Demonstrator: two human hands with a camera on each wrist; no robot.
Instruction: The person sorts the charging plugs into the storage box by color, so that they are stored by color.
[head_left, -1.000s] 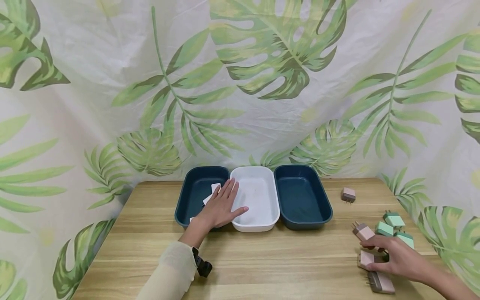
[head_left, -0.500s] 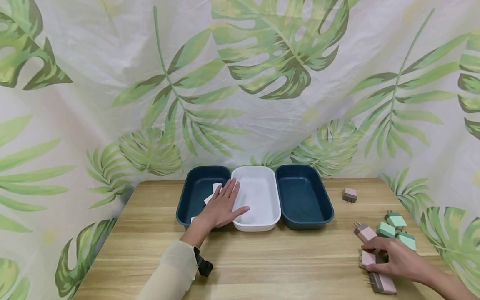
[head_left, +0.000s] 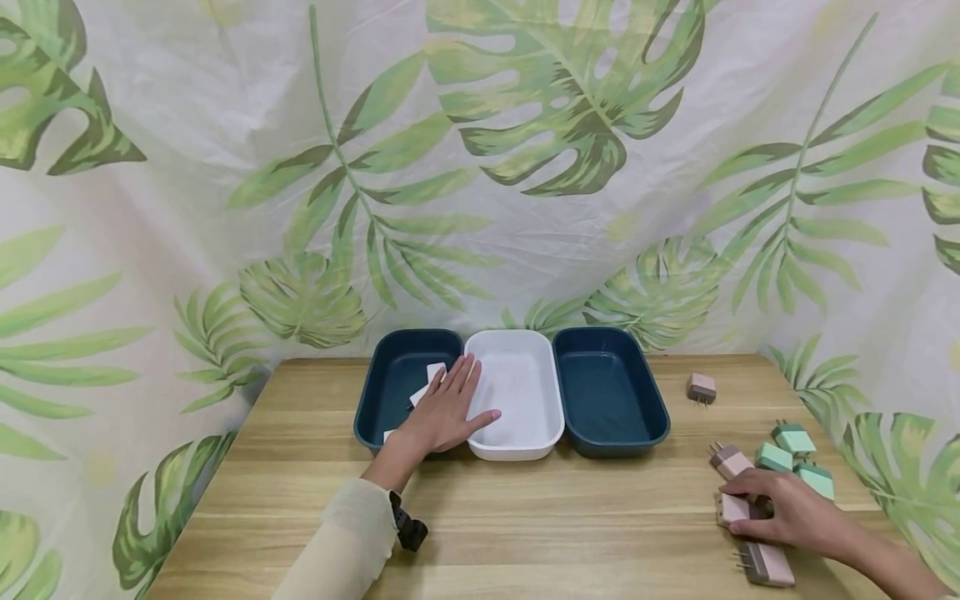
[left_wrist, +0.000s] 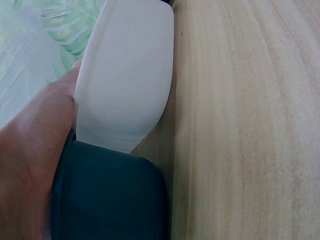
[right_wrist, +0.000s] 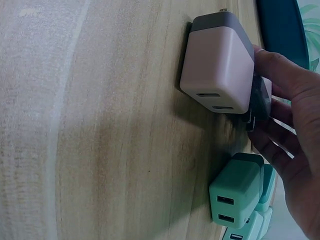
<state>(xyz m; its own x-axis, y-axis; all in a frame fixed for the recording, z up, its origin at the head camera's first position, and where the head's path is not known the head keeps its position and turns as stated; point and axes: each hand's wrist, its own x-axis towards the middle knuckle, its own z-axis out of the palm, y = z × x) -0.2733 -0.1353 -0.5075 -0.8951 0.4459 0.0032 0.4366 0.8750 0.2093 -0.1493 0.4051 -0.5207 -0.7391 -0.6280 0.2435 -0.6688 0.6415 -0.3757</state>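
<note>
My left hand (head_left: 441, 417) lies with straight, spread fingers over the left dark blue tray (head_left: 367, 417) and the near edge of the white tray (head_left: 517, 454); white pieces (head_left: 435, 372) show beside its fingers. At the right, my right hand (head_left: 795, 510) pinches a pink charger (head_left: 731, 508) between thumb and fingers, low over the table. Another pink charger (head_left: 772, 565) lies just in front of it, and one (head_left: 729, 460) just behind. In the right wrist view, a pink and grey charger (right_wrist: 217, 70) partly hides the held one.
A second dark blue tray (head_left: 611, 450) stands right of the white one. Several green chargers (head_left: 774, 457) lie behind my right hand. One pink charger (head_left: 702, 387) sits alone near the table's back edge, with a leaf-patterned cloth (head_left: 525, 250) behind.
The pink charger at my right fingertips has turned slightly within the grip. My left hand keeps its place, and the whole head view has shifted a little.
</note>
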